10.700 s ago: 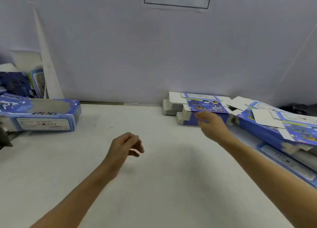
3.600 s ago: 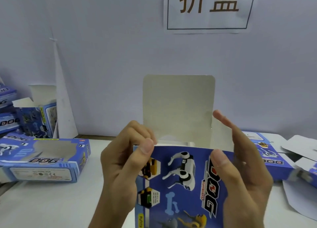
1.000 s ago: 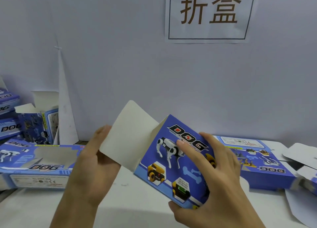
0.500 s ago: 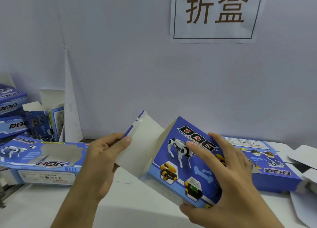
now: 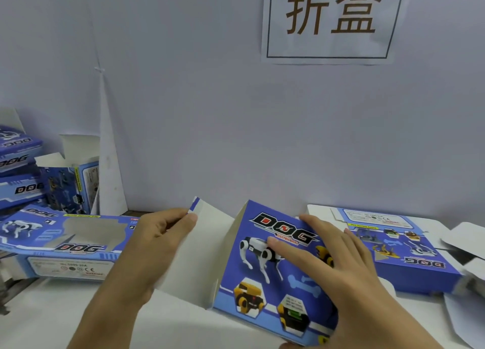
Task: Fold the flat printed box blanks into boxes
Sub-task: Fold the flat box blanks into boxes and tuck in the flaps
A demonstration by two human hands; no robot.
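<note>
I hold a blue printed DOG box [image 5: 262, 275] low over the white table [image 5: 78, 309], its printed face toward me. My right hand [image 5: 328, 267] grips the box body, fingers spread over the printed face and thumb under its lower edge. My left hand [image 5: 154, 246] pinches the top edge of the box's white end flap [image 5: 207, 246], which stands out to the left of the body. The inside of the box is hidden.
A folded window box [image 5: 65, 243] lies at the left, with several more boxes [image 5: 23, 175] stacked behind it. Flat printed blanks [image 5: 393, 243] lie at the right against the wall. A paper sign [image 5: 330, 21] hangs on the wall above.
My left hand has moved from behind the flap to pinching its top edge. The box has sunk lower toward the table and the flap has bent further over.
</note>
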